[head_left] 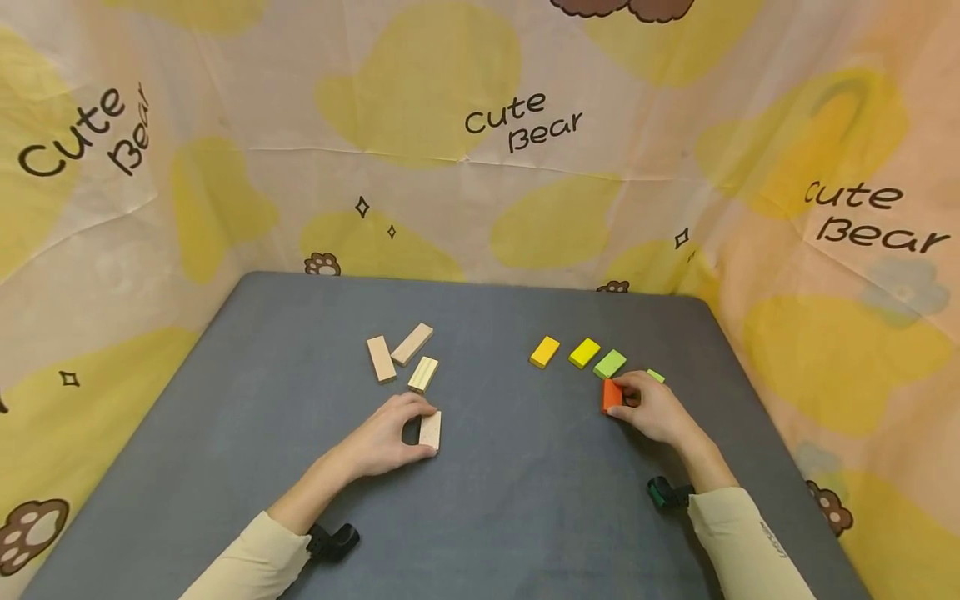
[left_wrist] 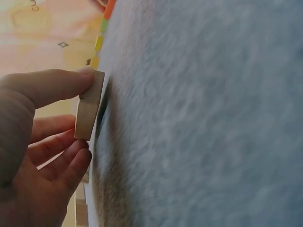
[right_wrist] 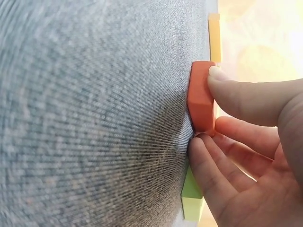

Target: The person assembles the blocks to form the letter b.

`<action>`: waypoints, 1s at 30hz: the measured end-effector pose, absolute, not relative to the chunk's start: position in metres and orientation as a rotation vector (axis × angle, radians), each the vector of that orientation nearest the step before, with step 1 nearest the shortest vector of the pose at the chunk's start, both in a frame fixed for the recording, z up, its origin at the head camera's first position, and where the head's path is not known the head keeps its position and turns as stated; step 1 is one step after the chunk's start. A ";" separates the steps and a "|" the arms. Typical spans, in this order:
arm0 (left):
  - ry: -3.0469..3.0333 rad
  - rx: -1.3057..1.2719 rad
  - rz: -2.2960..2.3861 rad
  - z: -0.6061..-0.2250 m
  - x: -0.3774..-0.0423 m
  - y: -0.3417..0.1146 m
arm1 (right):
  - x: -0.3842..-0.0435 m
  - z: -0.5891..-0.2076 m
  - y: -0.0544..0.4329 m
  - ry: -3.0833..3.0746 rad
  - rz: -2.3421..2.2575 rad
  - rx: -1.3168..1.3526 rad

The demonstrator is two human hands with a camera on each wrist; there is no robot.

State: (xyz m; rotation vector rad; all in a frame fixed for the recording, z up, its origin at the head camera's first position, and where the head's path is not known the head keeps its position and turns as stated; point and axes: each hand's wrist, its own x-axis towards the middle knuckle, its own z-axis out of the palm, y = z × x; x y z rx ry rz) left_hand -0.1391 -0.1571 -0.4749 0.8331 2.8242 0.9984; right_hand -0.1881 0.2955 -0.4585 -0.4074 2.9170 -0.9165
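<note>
Pale cloth walls (head_left: 420, 133) printed with yellow patches and "Cute Bear" lettering, close around a grey table (head_left: 510, 508). From the near edge, two forearms (head_left: 708, 462) reaching inward in cream sleeves (head_left: 243, 554). Left hand (head_left: 386, 437) just left of the table's middle, pinching a bare-wood block (head_left: 430, 431) by its ends between thumb and fingertips. Right hand (head_left: 657, 410) nearer the right edge, curved likewise, pinching an orange block (head_left: 611, 397). Toward the far edge: three plain blocks (head_left: 381, 359) leftward, two yellow blocks (head_left: 544, 352) and two green blocks (head_left: 610, 364) rightward.

Blocks (head_left: 423, 375) on table (head_left: 510, 508), left and right
</note>
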 end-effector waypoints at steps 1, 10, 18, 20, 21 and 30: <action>2.819 0.845 0.998 -0.476 -0.138 -0.156 | -0.188 -0.459 0.296 2.919 -0.916 -0.399; 2.808 0.887 0.994 -0.478 -0.133 -0.152 | -0.190 -0.461 0.297 2.915 -0.907 -0.390; 2.810 0.901 0.972 -0.477 -0.131 -0.147 | -0.191 -0.460 0.298 2.919 -0.910 -0.390; 2.816 0.913 0.966 -0.477 -0.130 -0.146 | -0.190 -0.460 0.298 2.914 -0.915 -0.386; 2.814 0.913 0.963 -0.478 -0.130 -0.146 | -0.189 -0.460 0.298 2.911 -0.918 -0.384; 2.805 0.869 0.953 -0.478 -0.129 -0.145 | -0.190 -0.462 0.298 2.920 -0.931 -0.409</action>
